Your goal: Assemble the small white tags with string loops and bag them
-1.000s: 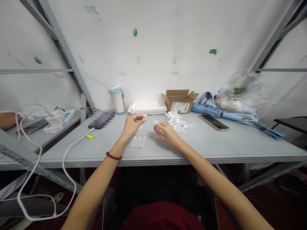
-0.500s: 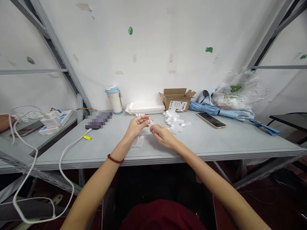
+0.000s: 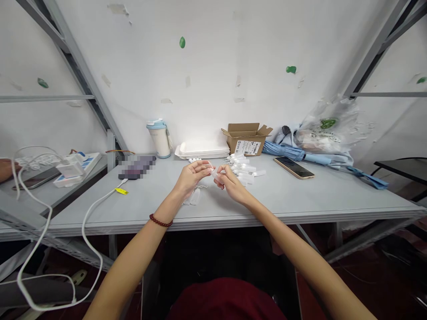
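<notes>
Left hand [image 3: 193, 174] and right hand [image 3: 230, 181] meet over the middle of the table [image 3: 283, 200], fingertips almost touching. Both grasp one small translucent white piece [image 3: 215, 174], held raised between them: left hand pinching its left end, right hand closed on the other end. Exact finger contact too small to tell. Red bead bracelet [image 3: 161, 221] on left wrist. Flat translucent tags [image 3: 194, 198] with white strings lie on the table just below left hand, partly hidden by it. Pile of white tube-like pieces [image 3: 245, 168] just beyond right hand. Behind: stack of white sheets [image 3: 203, 150], open cardboard box [image 3: 247, 138] with label, pale tumbler [image 3: 162, 140] with blue lid, upright. Right side: gold-edged phone [image 3: 293, 167] lying flat, blue folded fabric [image 3: 312, 157], clear plastic bag [image 3: 328, 129]. Left side: dark phone [image 3: 137, 168], partly pixelated, white cable [image 3: 87, 222] plugged in. Another person's hand [image 3: 6, 170] at far left edge.
</notes>
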Demonstrator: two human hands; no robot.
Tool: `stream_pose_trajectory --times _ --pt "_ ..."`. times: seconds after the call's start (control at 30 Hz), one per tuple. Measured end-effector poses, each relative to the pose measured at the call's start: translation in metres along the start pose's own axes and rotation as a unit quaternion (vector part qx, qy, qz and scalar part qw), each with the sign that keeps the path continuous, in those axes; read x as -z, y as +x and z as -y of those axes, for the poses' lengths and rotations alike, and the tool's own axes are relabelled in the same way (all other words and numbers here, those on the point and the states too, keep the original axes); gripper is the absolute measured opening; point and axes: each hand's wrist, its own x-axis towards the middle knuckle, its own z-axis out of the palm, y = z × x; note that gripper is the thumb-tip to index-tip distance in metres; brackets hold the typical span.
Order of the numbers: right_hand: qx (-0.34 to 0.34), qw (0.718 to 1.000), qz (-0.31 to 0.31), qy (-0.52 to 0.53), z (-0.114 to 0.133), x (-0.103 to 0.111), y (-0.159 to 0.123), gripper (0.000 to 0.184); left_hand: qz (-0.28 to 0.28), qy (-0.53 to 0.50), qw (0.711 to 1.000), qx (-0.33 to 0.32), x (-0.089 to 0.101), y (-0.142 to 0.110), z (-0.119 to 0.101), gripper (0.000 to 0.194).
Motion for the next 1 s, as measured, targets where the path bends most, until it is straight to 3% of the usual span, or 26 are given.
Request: stream_pose_trajectory --times 0.2,0.4,0.77,1.0 --pt "-0.014 1.0 0.001 -0.005 0.0 0.001 -0.001 0.01 -0.017 0.034 0.999 0.02 0.0 0.0 -0.001 0.043" --pt "0.015 0.994 -0.001 -0.108 -0.003 0.0 -0.001 0.013 -0.042 0.127 0.991 0.011 0.0 0.0 0.0 0.042" --pt "-0.076 0.991 0.001 0.11 0.008 0.006 0.0 0.02 0.051 0.024 0.998 -0.002 0.003 -0.001 0.0 0.063" --pt "-0.072 0.991 0.006 0.113 0.008 0.005 0.001 0.021 -0.005 0.046 0.999 0.027 0.0 -0.001 -0.001 0.049"
